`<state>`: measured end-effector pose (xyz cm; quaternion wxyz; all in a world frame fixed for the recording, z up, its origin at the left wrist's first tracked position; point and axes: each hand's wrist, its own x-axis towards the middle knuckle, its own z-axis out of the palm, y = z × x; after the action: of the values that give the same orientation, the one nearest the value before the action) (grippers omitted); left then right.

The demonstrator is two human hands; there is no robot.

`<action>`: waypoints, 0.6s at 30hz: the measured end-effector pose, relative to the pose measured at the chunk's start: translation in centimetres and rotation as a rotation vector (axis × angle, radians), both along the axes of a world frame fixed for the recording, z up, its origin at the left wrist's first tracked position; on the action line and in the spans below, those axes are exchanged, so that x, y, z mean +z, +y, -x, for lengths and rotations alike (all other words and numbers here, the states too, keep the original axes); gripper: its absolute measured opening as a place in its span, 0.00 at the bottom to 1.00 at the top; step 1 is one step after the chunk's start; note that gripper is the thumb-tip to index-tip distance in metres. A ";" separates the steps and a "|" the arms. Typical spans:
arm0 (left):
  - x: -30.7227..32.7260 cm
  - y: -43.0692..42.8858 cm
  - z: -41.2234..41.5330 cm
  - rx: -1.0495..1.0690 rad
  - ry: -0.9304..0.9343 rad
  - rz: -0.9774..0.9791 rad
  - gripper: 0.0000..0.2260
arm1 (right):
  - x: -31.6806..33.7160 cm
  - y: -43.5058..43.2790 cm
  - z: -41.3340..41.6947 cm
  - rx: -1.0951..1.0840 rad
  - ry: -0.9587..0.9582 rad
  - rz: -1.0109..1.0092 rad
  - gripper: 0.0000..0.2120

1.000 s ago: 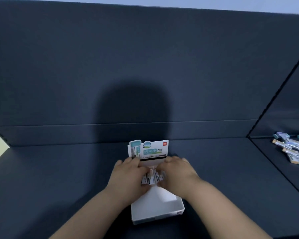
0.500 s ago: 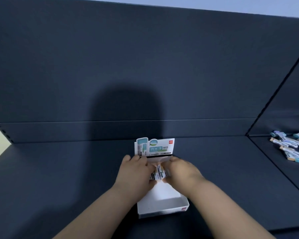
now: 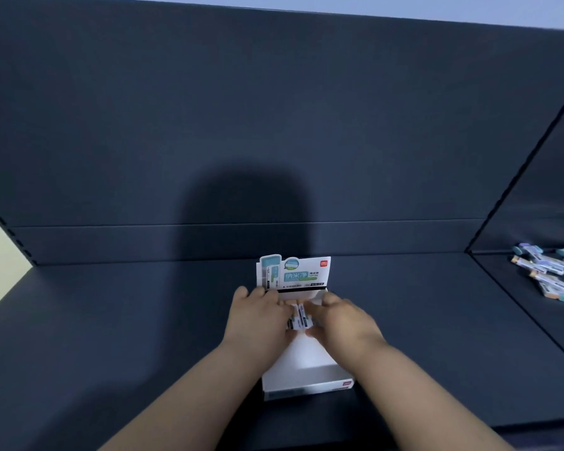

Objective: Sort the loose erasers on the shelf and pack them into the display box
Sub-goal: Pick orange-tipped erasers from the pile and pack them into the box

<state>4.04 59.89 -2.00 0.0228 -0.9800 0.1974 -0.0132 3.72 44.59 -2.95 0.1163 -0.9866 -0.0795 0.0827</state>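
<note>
Display box (image 3: 306, 384): white, open top, stands on the dark shelf (image 3: 111, 320) mid-frame; printed header card (image 3: 306, 271) upright at its far end.
Eraser batch (image 3: 299, 317): a few sleeved erasers on edge at the far end of the box, just below the header card; exact count can't tell.
Left hand (image 3: 258, 317): fingers curled against the batch's left side, pressing inward.
Right hand (image 3: 342, 323): same from the right; batch squeezed betw. both hands.
Loose erasers (image 3: 547, 271): scattered heap on the next shelf section, far right, well apart from the box.
Box fill: near part shows bare white floor (most of the box, as far as the arms let me see).
Progress: early, by my est. One small batch going in; heap at right unsorted.
Left to do: seat batch square vs. back wall, then fetch, align & pack the rest.
</note>
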 end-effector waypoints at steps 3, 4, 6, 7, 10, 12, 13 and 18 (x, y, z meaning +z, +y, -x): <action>0.2 -0.1 0.0 0.003 0.011 -0.024 0.18 | -0.1 0.2 0.0 -0.004 -0.013 0.041 0.22; 0.4 -0.1 -0.1 0.000 0.016 -0.031 0.19 | 0.0 0.3 0.1 0.003 -0.019 0.059 0.23; 0.6 -0.1 -0.2 0.002 0.033 -0.036 0.22 | 0.4 0.2 0.3 0.004 -0.044 0.057 0.25; 0.7 -0.1 -0.3 0.013 0.040 -0.030 0.23 | 0.6 0.1 0.6 -0.003 -0.075 0.031 0.26; 1.2 0.0 -0.1 0.050 0.012 0.025 0.22 | 1.1 -1.0 1.4 -0.035 -0.251 -0.116 0.22; 1.7 -0.4 0.2 0.044 -0.018 0.083 0.19 | 1.5 -2.4 1.6 -0.082 -0.303 -0.202 0.19; 1.9 -0.8 0.4 0.034 -0.028 0.113 0.18 | 1.6 -3.3 1.6 -0.103 -0.299 -0.220 0.19; 2.5 -4.4 1.4 -0.031 -0.061 0.143 0.18 | 1.9 -7.6 1.3 -0.119 -0.248 -0.245 0.20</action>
<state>2.65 55.53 0.51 -0.0416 -0.9750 0.2105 -0.0575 2.38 37.01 -1.03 0.2299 -0.9706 -0.0441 -0.0569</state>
